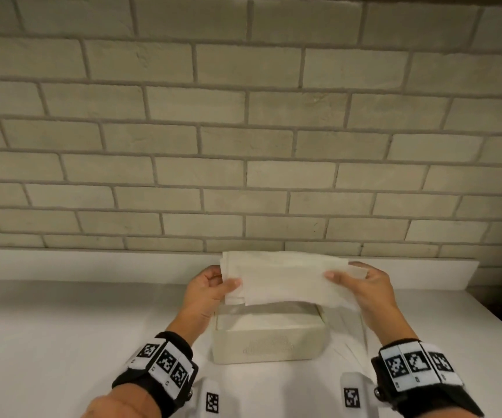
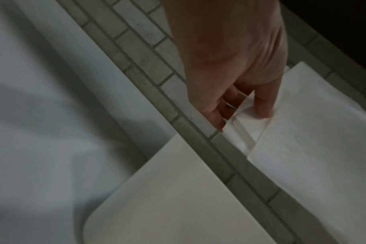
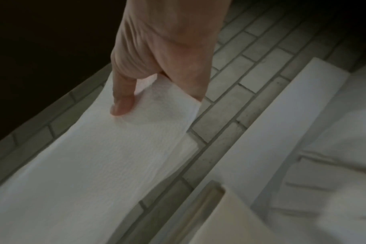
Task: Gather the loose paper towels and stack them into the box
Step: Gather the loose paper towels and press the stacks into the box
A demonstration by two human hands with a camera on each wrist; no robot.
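Towels point(image 1: 286, 279): a white stack, held above the open box point(image 1: 269, 346); we pinch it at both ends, left hand point(image 1: 206, 289) on the left edge, right hand point(image 1: 370, 289) on the right, thumbs on the near face. Box: cream, on the white bench point(image 1: 62, 342). More towels point(image 1: 349, 336) lie flat beside the box's right side. Brick wall point(image 1: 243, 131) behind.

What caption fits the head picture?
Both hands, left hand and right hand, hold a stack of paper towels above the open box.
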